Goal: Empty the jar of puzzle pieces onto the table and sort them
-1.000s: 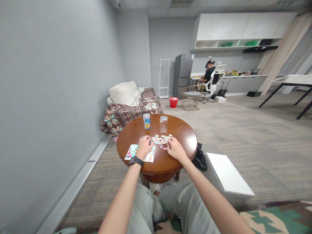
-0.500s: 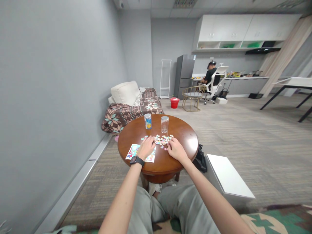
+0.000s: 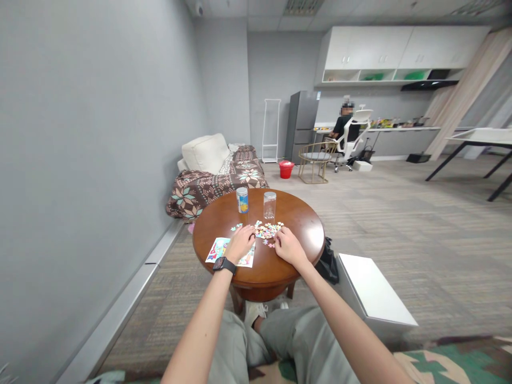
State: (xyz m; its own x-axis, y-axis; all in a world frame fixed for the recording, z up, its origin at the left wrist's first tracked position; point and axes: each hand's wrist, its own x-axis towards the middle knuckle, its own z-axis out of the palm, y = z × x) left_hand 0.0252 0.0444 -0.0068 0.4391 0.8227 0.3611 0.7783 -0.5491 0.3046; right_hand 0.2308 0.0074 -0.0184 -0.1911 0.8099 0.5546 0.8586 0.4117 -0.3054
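A pile of small, colourful jigsaw puzzle pieces (image 3: pixel 265 230) lies on the round brown wooden table (image 3: pixel 288 269), between my two hands. My left hand (image 3: pixel 241 240), with a black watch at the wrist, rests over a printed picture sheet (image 3: pixel 218 249); its fingers stretch out to the pile's left edge, thumb apart. At the pile's right edge, my right hand (image 3: pixel 288 245) has its fingers curled in and close together. Whatever they pinch, if anything, is too small to tell. Beyond the pieces stand a clear jar (image 3: pixel 270 206) with a silver lid and a can with a blue-yellow label (image 3: pixel 242 201).
A white box (image 3: pixel 376 288) and a black bag (image 3: pixel 329 264) are right of the table. Behind it, a couch (image 3: pixel 216 184) has a patterned cover. Farther back are a red bin (image 3: pixel 286 169), a gold-framed chair (image 3: pixel 316 157) and a seated person (image 3: pixel 342 125).
Both hands stay almost in place at the pile, with only slight finger movement. The view has shifted very slightly. The seated person's head has turned.
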